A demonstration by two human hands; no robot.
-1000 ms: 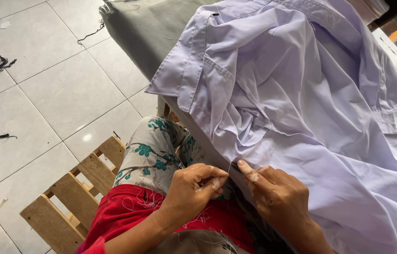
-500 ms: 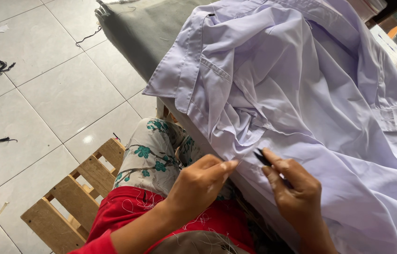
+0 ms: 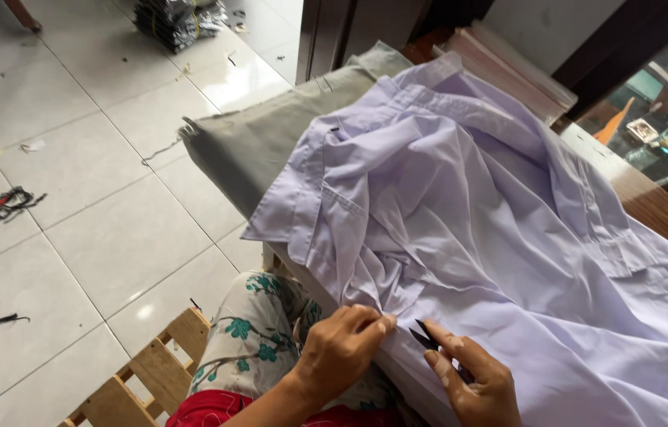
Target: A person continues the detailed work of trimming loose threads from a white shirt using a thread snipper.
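At lower centre, the left hand (image 3: 342, 348) pinches the lilac shirt (image 3: 468, 205) hem while the right hand (image 3: 472, 379) grips small black snips (image 3: 426, 338), whose tips, so near the fold, could nick the cloth.

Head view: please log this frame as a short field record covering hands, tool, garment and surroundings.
left hand: pinches the edge of the lilac shirt
right hand: holds small dark snips, tips at the pinched fold
under shirt: grey-green cloth
lap: floral fabric
floor: white tiles, thread scraps, wooden pallet
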